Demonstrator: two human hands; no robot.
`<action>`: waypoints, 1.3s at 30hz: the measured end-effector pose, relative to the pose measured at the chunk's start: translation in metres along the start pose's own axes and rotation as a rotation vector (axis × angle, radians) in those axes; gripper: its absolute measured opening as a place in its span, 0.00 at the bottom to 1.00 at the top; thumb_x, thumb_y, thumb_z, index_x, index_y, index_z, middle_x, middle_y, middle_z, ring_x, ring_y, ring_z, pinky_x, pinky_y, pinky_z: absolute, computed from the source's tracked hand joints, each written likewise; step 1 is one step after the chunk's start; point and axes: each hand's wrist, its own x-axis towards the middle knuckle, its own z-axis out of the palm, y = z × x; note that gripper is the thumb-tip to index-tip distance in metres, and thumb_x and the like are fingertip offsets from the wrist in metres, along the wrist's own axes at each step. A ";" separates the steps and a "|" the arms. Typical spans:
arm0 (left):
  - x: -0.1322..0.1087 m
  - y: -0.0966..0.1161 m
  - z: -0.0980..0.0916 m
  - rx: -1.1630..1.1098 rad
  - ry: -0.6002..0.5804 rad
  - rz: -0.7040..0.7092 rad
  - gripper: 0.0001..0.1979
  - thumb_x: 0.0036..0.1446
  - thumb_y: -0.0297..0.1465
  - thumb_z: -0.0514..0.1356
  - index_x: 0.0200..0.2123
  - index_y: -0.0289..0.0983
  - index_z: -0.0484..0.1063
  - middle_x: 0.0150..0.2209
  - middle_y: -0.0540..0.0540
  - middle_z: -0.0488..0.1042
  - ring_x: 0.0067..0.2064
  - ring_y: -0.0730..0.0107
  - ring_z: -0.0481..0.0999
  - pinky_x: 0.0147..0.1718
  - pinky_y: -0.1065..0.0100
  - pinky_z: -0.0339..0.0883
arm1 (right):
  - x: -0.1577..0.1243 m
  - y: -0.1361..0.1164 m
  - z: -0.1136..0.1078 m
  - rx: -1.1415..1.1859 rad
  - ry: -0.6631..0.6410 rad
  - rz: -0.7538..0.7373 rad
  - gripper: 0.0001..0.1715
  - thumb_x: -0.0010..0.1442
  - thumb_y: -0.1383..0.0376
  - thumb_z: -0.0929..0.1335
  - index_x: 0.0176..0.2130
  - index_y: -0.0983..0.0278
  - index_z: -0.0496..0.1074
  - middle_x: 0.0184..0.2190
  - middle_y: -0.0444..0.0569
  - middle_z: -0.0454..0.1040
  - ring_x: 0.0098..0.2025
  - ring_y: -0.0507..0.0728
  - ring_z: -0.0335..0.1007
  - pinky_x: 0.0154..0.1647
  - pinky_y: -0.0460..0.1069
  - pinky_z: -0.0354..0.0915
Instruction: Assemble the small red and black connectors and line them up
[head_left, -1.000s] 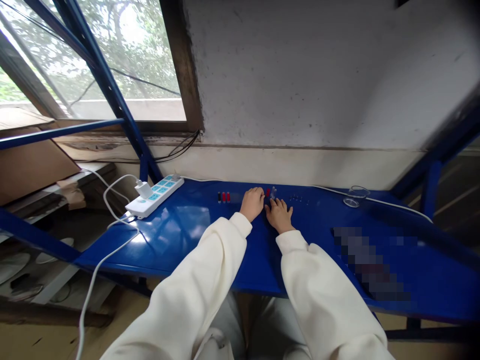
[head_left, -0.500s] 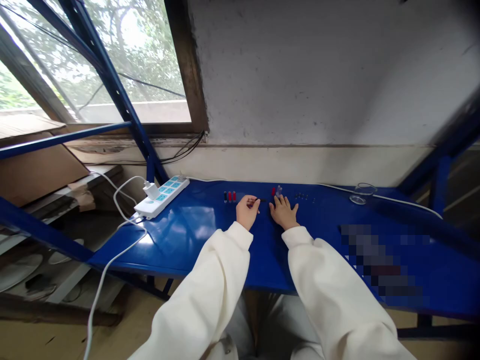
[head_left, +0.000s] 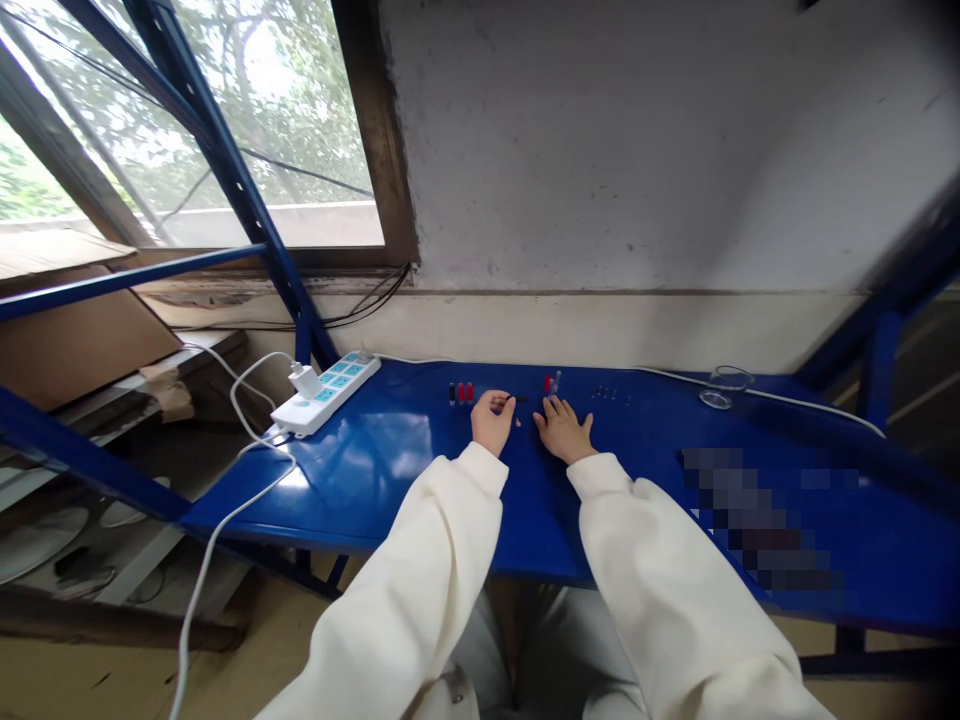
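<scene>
My left hand (head_left: 492, 424) is closed, thumb and fingertips pinching a small, thin dark piece (head_left: 520, 399) that points to the right; its kind is too small to make out. Just left of that hand stand a small black-topped tube (head_left: 452, 393) and two red-topped tubes (head_left: 466, 393) in a row. My right hand (head_left: 565, 430) lies palm down with its fingers spread, holding nothing. Beyond its fingertips are a small red piece (head_left: 547, 382) and small clear tubes (head_left: 556, 380). To the right, several tiny pieces (head_left: 603, 392) lie on the blue table (head_left: 420, 500).
A white power strip (head_left: 322, 395) with a plug and cable is on the table's left. A clear round container (head_left: 716, 398) stands near the back right, by a white cable. A blurred-out object (head_left: 750, 520) lies at the right. Blue frame bars (head_left: 247, 200) rise at the left.
My right hand has drawn slightly back and left, so the red piece and clear tubes show more fully. My left hand keeps its pinch on the dark piece, almost unmoved.
</scene>
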 end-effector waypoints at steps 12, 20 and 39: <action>0.004 -0.010 0.001 -0.099 0.057 -0.022 0.08 0.45 0.31 0.59 0.30 0.33 0.69 0.27 0.46 0.71 0.27 0.76 0.69 0.30 0.72 0.65 | -0.001 -0.004 -0.007 0.460 0.536 -0.322 0.13 0.57 0.61 0.57 0.37 0.65 0.64 0.33 0.53 0.69 0.35 0.56 0.65 0.37 0.51 0.61; 0.005 -0.011 0.002 -0.120 0.063 -0.088 0.07 0.43 0.30 0.60 0.29 0.34 0.70 0.27 0.46 0.71 0.28 0.76 0.69 0.30 0.71 0.64 | 0.002 0.002 -0.004 0.462 0.532 -0.187 0.10 0.55 0.66 0.58 0.36 0.65 0.64 0.30 0.51 0.70 0.32 0.56 0.66 0.32 0.48 0.60; 0.004 -0.010 0.001 -0.121 0.065 -0.093 0.08 0.44 0.31 0.60 0.29 0.34 0.70 0.27 0.46 0.71 0.27 0.76 0.69 0.30 0.71 0.64 | 0.002 0.001 -0.001 -0.052 0.334 -0.268 0.09 0.56 0.64 0.62 0.33 0.63 0.70 0.34 0.52 0.68 0.39 0.59 0.62 0.33 0.50 0.54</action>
